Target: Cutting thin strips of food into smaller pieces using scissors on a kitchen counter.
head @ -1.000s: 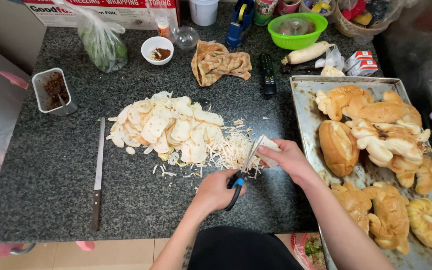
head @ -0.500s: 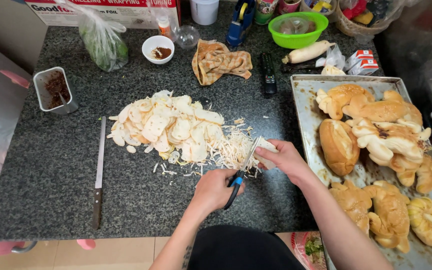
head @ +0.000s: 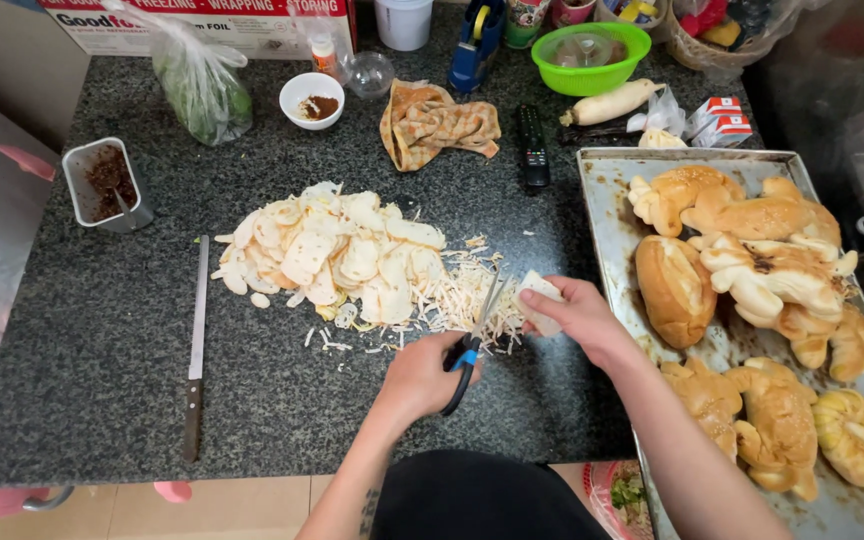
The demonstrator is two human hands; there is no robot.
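Left grip (head: pixel 422 375) closed on blue-handled scissors (head: pixel 472 340), blades open; right grip (head: pixel 577 315) pinching bread slice (head: pixel 537 303) just above surface (head: pixel 102 380). Scarcely shifted over last second, beside shred pile (head: pixel 452 295) — cutting mid-run.

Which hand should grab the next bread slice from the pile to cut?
Probably the right hand. It holds only a small bread piece at the blades, and the pile of slices lies across the strips from it. The left hand is busy gripping the scissors.
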